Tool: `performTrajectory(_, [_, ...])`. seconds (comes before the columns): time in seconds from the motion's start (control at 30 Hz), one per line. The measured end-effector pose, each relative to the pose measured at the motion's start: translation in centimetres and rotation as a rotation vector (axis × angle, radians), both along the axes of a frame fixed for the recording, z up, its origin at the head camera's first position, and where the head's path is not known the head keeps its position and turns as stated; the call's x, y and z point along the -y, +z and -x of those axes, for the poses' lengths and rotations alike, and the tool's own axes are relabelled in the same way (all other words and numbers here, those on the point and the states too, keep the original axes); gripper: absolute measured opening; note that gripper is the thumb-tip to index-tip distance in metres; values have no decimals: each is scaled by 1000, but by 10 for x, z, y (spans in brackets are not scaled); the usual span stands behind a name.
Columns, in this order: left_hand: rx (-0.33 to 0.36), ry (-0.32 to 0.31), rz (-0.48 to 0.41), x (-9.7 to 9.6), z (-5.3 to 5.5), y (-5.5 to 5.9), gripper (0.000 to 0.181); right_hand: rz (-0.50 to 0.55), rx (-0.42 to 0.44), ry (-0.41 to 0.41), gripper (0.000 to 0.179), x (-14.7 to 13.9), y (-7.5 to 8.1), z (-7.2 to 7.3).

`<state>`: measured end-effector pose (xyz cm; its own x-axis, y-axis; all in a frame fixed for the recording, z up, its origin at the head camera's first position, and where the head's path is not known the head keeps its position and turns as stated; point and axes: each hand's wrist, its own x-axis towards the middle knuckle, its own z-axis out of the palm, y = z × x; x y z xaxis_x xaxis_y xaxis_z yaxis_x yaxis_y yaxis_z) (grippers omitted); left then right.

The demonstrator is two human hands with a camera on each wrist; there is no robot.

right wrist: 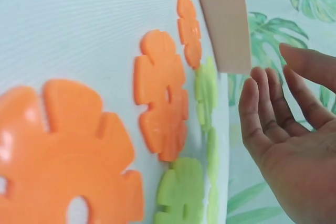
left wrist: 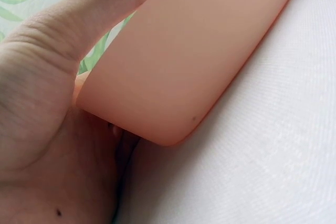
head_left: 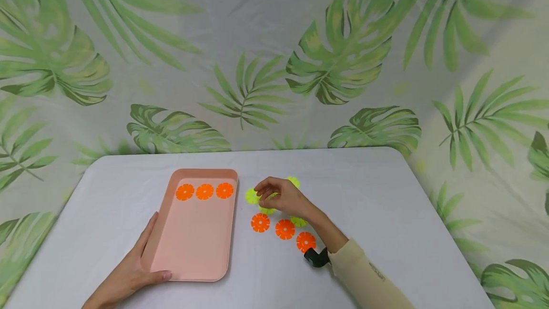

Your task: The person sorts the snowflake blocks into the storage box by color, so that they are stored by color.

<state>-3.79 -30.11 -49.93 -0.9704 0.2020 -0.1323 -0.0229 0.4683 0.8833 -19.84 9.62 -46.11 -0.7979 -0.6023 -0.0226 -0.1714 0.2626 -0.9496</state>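
Note:
My left hand grips the near left corner of a pink tray, thumb over the near rim and fingers along the left side. Three orange slotted plastic discs lie in a row at the tray's far end. To the right of the tray, my right hand hovers above the table with loosely curled fingers and nothing in them. Under and around it lie several yellow-green slotted discs, partly hidden by the hand. Three more orange discs form a slanting row nearer to me; the right wrist view shows them flat and apart from the palm.
A white cloth covers the table. Behind it hangs a leaf-patterned curtain. A black device at my right wrist overlaps the edge of the nearest orange disc in the head view.

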Motion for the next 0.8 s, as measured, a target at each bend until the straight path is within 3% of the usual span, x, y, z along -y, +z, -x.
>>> performTrajectory(0.4, [-49,-14,66,1,-2,1,128,-101,-26,24,34,-3,-11,-10])
performTrajectory(0.8, [-57,-22,56,0,0,1,127,-205,-41,37,40,-2,-17,-19])
